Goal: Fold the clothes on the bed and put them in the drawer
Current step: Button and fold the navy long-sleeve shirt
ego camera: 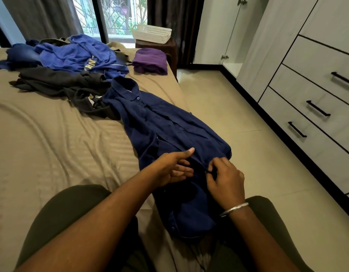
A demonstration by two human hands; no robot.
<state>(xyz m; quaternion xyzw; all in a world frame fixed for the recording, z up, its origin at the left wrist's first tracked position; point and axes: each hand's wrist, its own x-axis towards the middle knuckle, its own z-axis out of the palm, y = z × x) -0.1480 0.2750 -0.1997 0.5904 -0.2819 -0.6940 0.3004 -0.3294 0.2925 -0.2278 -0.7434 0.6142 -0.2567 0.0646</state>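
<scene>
Buttoning step: navy shirt point(165, 122) along the bed's point(52, 134) right edge, right hand point(224, 177) pinching its placket, left hand point(174, 167) loose alongside; folding likely follows.

Both bare forearms are reaching forward from the bottom of the view, converging over the lower half of the navy shirt point(169, 124). The left hand point(174, 169) is lying palm-up on the shirt's left side, thumb pointing out straight toward the collar end, fingers loosely curled and holding nothing. The right hand point(225, 178) (a silver bangle point(234, 209) is sitting on its wrist) is hovering just right of the shirt's button line, back upward, its fingertips pinching a small fold of the fabric.
</scene>
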